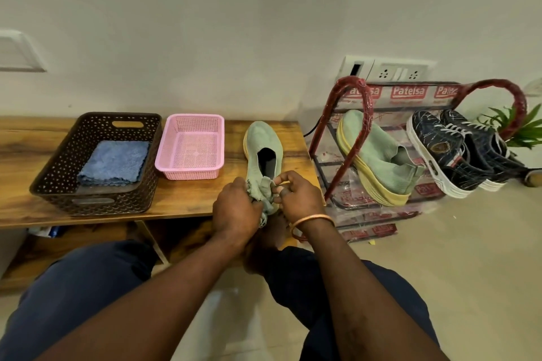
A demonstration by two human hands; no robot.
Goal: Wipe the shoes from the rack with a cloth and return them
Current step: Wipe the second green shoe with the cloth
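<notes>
On the right end of the low wooden bench (pixel 181 202), at about twelve o'clock from the hands, a pale green slip-on shoe (pixel 264 145) lies with its toe pointing toward the wall and its heel at the bench's front edge. The left hand (pixel 236 211) is curled tight around a bunched, frayed greenish cloth (pixel 262 198), pressing it against the shoe's heel; a tail of the cloth hangs below the fist. The right hand (pixel 296 196), with a bangle (pixel 311 221) on its wrist, sits at three o'clock of the left, its fingertips pinched on the heel tab while the other fingers stay loosely bent. At ten o'clock from the hands a dark brown perforated basket (pixel 96 164) stands on the bench with a folded blue towel (pixel 114 163) lying flat inside it. Just beside it, toward eleven o'clock, is a pink mesh basket (pixel 190 146). At two o'clock a rack with red-wrapped hoops (pixel 355 138) stands on the floor beside the bench. The matching green shoe (pixel 378 158) leans tilted on it, yellow sole facing left. Further toward three o'clock a pair of dark blue lace-up sneakers (pixel 457 152) rests side by side on the same rack, near a green plant (pixel 520 129).
</notes>
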